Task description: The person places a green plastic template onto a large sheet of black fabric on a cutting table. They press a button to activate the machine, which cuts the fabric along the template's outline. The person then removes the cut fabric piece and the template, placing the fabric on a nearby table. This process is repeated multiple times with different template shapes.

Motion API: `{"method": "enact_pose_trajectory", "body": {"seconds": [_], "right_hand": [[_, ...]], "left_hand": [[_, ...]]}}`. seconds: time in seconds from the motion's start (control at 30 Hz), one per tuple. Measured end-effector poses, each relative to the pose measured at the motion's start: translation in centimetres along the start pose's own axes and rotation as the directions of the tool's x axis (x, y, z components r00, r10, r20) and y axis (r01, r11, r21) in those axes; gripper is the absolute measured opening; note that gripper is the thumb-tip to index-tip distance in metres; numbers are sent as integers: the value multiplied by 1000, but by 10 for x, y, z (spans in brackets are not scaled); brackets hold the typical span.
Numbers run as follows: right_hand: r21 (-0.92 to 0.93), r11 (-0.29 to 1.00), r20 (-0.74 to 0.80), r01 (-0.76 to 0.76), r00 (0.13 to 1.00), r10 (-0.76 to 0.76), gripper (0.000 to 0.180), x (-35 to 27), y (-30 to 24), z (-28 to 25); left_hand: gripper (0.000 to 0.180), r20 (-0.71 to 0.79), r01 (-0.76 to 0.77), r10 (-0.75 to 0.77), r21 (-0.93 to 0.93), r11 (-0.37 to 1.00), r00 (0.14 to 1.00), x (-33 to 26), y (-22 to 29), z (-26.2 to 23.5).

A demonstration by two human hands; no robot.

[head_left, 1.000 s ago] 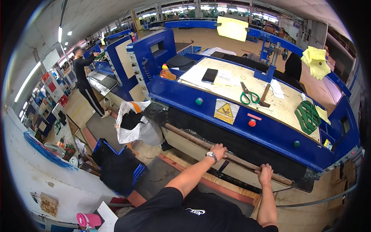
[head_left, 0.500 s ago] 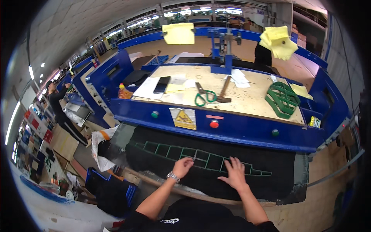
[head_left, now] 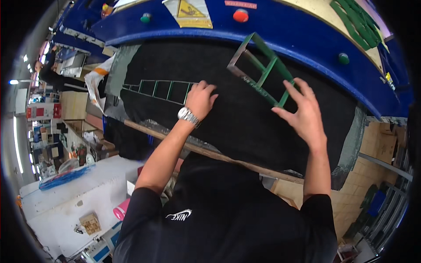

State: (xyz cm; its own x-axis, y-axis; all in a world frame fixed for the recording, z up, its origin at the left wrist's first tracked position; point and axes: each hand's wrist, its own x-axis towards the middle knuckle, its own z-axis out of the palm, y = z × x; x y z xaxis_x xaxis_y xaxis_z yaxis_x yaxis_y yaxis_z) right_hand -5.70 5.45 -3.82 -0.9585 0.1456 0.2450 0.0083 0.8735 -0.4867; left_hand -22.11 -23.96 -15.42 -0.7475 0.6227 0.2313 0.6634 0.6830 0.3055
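My left hand (head_left: 200, 101), wearing a metal-band watch on its wrist, rests with curled fingers on the wide right end of a ladder-like green cutting die (head_left: 163, 90). That die lies flat on black sheet material (head_left: 219, 131), and its narrow end points left. My right hand (head_left: 303, 111) grips one end of a second green cutting die (head_left: 265, 74) between thumb and fingers. This second die is tilted up off the black material, so its deep metal walls and crossbars show.
A blue machine beam (head_left: 280, 35) runs across the far side, with a red button (head_left: 240, 15) and green buttons. Another green die (head_left: 357, 22) lies on the machine top at far right. A wooden strip (head_left: 210, 151) edges the near side. A person (head_left: 57, 76) stands far left.
The view has tipped downward. My right hand has lifted the second die from the black material, where both dies lay end to end. My left hand stays by the left die's end.
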Motion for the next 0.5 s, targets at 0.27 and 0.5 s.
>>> {"method": "enact_pose_trajectory", "body": {"seconds": [0.27, 0.5], "right_hand": [[-230, 973, 43, 10, 999, 0, 77, -6, -7, -30], [-316, 949, 94, -25, 994, 57, 78, -18, 97, 23]], "left_hand": [[37, 355, -48, -10, 156, 987, 935, 24, 2, 28], [37, 362, -126, 27, 254, 959, 932, 22, -5, 31]]}}
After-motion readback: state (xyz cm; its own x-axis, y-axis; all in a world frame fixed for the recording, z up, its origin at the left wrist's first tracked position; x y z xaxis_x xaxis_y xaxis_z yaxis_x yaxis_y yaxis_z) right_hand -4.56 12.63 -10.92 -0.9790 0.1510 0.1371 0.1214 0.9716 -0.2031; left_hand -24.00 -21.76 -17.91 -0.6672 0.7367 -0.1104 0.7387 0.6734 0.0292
